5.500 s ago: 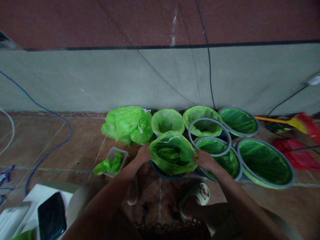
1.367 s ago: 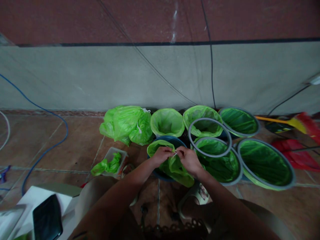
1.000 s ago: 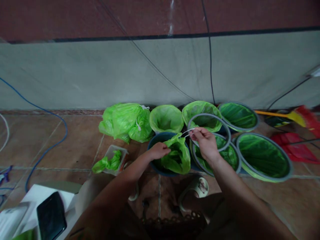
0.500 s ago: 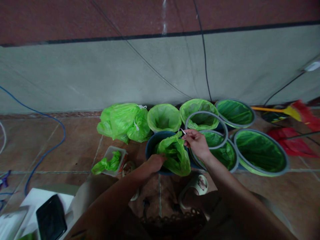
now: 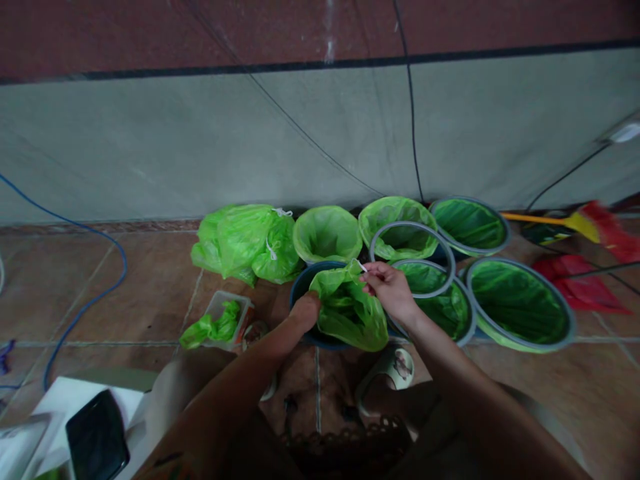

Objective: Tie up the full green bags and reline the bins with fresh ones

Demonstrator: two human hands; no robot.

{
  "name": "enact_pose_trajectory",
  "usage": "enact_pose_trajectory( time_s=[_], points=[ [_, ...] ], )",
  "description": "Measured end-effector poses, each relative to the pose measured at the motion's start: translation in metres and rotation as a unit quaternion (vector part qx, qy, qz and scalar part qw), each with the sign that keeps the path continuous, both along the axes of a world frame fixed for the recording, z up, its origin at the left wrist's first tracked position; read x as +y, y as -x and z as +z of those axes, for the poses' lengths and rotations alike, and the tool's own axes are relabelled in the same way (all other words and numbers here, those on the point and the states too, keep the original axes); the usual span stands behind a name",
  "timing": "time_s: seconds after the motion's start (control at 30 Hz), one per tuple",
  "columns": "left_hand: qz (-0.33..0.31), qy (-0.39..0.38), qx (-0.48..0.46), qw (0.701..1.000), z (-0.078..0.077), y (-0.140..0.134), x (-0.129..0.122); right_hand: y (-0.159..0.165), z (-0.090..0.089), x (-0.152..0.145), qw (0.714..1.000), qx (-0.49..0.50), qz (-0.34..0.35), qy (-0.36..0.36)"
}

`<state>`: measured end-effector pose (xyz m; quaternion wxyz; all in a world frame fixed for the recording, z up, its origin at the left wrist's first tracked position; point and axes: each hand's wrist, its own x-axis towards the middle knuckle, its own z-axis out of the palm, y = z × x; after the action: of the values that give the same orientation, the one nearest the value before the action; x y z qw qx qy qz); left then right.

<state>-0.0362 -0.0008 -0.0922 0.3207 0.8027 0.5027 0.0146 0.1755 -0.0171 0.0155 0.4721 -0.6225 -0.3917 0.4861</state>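
A green trash bag (image 5: 353, 323) hangs with its mouth open in a dark blue bin (image 5: 301, 288) on the floor before me. My left hand (image 5: 306, 311) is closed on the bag's left edge, its fingertips partly hidden by the plastic. Between the fingertips of my right hand (image 5: 390, 285) is the bag's white drawstring (image 5: 361, 267), pulled up at the far side of the mouth. A loose grey ring (image 5: 453, 270) lies just beyond that hand, over the lined bins. The bag's lower part is out of sight in the bin.
Bins with green liners stand beyond and to the right, including a ringed bin (image 5: 523, 303). Tied green bags (image 5: 235, 243) lean by the wall. A plastic tub (image 5: 215, 307) with green bags sits left, near a phone (image 5: 97, 437) and blue cable (image 5: 95, 300). A red dustpan (image 5: 575, 283) lies right.
My left hand has shifted slightly left and up along the bag's edge. The bag's mouth has spread wider to the right. My right hand still pinches the drawstring, slightly lower.
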Motion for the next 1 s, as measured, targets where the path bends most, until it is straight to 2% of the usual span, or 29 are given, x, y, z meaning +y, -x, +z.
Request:
enact_pose_trajectory(
  time_s=[0.07, 0.13, 0.3, 0.43, 0.5, 0.63, 0.8, 0.93, 1.0],
  points=[
    [-0.034, -0.011, 0.084, 0.996, 0.011, -0.002, -0.001, 0.000, 0.001, 0.000, 1.000, 0.003, 0.004, 0.002],
    [-0.072, -0.023, 0.117, 0.990, 0.022, -0.004, -0.002, 0.000, 0.000, -0.001, 1.000, 0.005, 0.010, 0.002],
    [-0.088, -0.024, 0.087, 0.992, 0.046, -0.013, -0.001, 0.002, -0.011, -0.004, 0.999, -0.008, 0.042, 0.009],
    [-0.066, 0.010, 0.063, 0.996, 0.056, -0.016, 0.000, 0.004, -0.023, -0.008, 0.989, -0.074, 0.119, 0.043],
    [-0.045, 0.025, 0.068, 0.996, 0.059, -0.016, 0.001, 0.005, -0.026, -0.011, 0.971, -0.144, 0.183, 0.055],
    [-0.018, 0.031, 0.063, 0.997, 0.059, -0.015, 0.002, 0.011, -0.026, -0.019, 0.906, -0.298, 0.293, 0.062],
    [-0.052, 0.018, 0.062, 0.997, 0.061, -0.017, 0.000, 0.024, -0.029, -0.027, 0.860, -0.397, 0.310, 0.076],
    [-0.054, 0.022, 0.066, 0.996, 0.064, -0.020, -0.002, 0.031, -0.038, -0.030, 0.839, -0.453, 0.297, 0.044],
    [-0.053, 0.021, 0.063, 0.996, 0.064, -0.020, -0.003, 0.030, -0.041, -0.028, 0.839, -0.465, 0.282, 0.036]
  ],
)
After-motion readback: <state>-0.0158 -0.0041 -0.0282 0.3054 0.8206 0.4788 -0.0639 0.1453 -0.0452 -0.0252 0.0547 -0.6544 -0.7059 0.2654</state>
